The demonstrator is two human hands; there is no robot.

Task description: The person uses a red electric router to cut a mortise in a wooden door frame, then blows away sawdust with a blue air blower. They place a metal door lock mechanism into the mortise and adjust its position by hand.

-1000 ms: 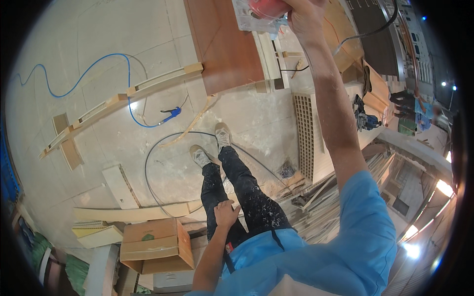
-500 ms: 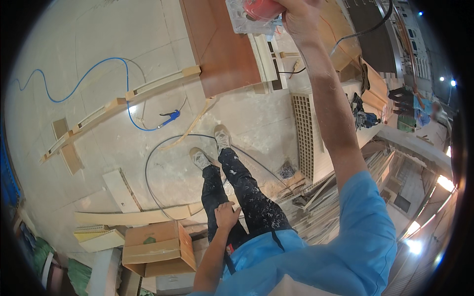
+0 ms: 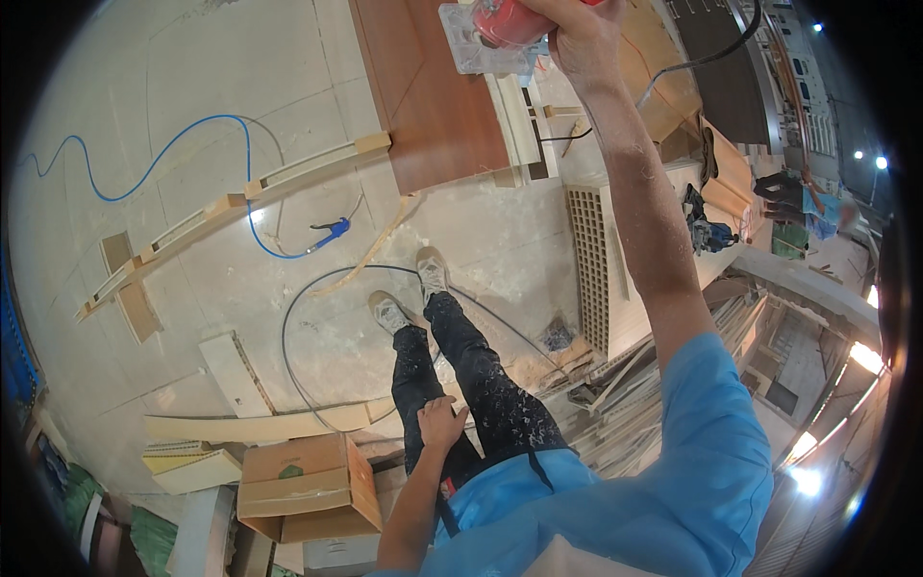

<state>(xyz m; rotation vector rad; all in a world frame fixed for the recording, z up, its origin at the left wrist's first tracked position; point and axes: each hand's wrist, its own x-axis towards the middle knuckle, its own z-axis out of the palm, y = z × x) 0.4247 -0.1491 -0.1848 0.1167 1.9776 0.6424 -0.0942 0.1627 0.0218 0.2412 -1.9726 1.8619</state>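
Observation:
My right hand (image 3: 584, 46) is wrapped round a red trim router (image 3: 510, 21) with a clear plastic base (image 3: 467, 46). The router is at the top edge of the view, by the right side of a reddish-brown wooden panel (image 3: 433, 111); its upper part is cut off. Whether the base touches the panel I cannot tell. A stack of pale boards (image 3: 519, 120) shows beside and under the panel. My left hand (image 3: 442, 421) lies on my thigh, fingers extended and holding nothing.
On the floor lie a blue air hose (image 3: 248, 163) with a blue blow gun (image 3: 331, 231), a long wooden strip (image 3: 308, 165) and a dark cable (image 3: 286, 337) around my feet. A cardboard box (image 3: 298, 476) sits at lower left. Hollow-core boards (image 3: 588, 264) stand right; another person (image 3: 817, 207) is farther off.
My right hand and the router have shifted slightly nearer to me along the panel's edge. The left hand has stayed on my thigh.

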